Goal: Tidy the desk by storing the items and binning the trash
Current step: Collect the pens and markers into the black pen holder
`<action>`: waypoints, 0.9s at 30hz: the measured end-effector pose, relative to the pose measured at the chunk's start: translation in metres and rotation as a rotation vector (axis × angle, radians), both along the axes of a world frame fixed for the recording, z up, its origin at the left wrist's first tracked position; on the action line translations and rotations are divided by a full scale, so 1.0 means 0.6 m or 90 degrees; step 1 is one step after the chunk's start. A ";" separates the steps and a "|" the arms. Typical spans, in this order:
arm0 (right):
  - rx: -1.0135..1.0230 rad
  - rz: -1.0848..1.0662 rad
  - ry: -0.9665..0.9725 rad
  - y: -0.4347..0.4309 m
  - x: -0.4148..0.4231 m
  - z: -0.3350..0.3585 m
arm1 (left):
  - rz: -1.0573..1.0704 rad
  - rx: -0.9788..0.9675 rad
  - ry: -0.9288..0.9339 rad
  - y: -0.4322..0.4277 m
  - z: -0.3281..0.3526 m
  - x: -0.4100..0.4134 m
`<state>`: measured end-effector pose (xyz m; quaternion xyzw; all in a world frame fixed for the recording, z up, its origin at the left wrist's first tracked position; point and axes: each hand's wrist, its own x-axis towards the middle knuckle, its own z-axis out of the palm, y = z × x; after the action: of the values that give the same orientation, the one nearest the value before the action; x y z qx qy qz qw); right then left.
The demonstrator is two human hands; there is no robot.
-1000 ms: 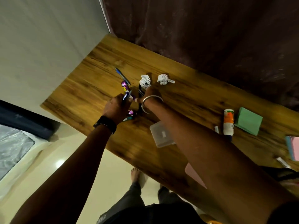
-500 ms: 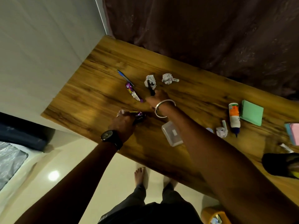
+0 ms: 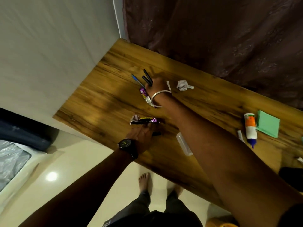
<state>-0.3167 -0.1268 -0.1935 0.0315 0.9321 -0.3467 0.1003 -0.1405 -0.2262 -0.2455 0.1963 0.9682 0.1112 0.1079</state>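
Head view: the right hand now grips two black markers on the tabletop, having moved farther out; the left hand, fingers extended, touches the purple wrapper it earlier covered.

Wooden desk, maroon curtain, white wall, possibly tiled floor

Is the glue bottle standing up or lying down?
Lying down. The glue bottle rests on its side on the wooden desk, blue nozzle pointing toward the near edge, beside the green sticky notes.
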 end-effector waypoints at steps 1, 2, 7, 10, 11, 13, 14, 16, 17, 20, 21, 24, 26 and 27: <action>0.003 -0.013 -0.008 -0.009 -0.009 0.001 | 0.020 0.043 -0.022 0.001 0.010 -0.004; 0.011 -0.022 -0.015 -0.016 -0.018 -0.001 | 0.040 0.099 -0.041 0.002 0.020 -0.011; 0.066 -0.007 -0.002 -0.044 -0.047 -0.008 | 0.179 0.376 -0.027 -0.014 0.044 -0.057; 0.104 0.030 -0.010 -0.055 -0.056 -0.011 | 0.292 0.479 -0.062 -0.035 0.056 -0.083; 0.113 0.043 -0.015 -0.058 -0.058 -0.011 | 0.325 0.483 -0.055 -0.042 0.056 -0.093; 0.131 0.068 -0.023 -0.064 -0.063 -0.016 | 0.403 0.480 -0.068 -0.057 0.050 -0.108; 0.141 0.072 -0.023 -0.066 -0.066 -0.018 | 0.443 0.498 -0.091 -0.065 0.045 -0.114; 0.158 0.067 -0.021 -0.067 -0.073 -0.021 | 0.523 0.558 -0.135 -0.080 0.031 -0.125; 0.164 0.064 -0.023 -0.065 -0.077 -0.021 | 0.559 0.584 -0.137 -0.088 0.026 -0.129; 0.149 0.083 -0.054 -0.058 -0.088 -0.022 | 0.614 0.593 -0.103 -0.111 0.008 -0.140; 0.144 0.093 -0.060 -0.055 -0.088 -0.018 | 0.606 0.554 -0.089 -0.116 0.007 -0.143; 0.078 0.078 -0.084 -0.053 -0.091 -0.012 | 0.489 0.394 -0.040 -0.117 0.017 -0.149; 0.019 0.029 -0.081 -0.057 -0.094 -0.009 | 0.382 0.314 -0.020 -0.113 0.025 -0.151; -0.006 0.013 -0.065 -0.059 -0.095 -0.009 | 0.328 0.273 -0.023 -0.108 0.029 -0.151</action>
<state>-0.3737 -0.1622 -0.1990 0.0389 0.9244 -0.3478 0.1517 -0.2309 -0.2912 -0.2283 -0.0385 0.9384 0.3397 0.0496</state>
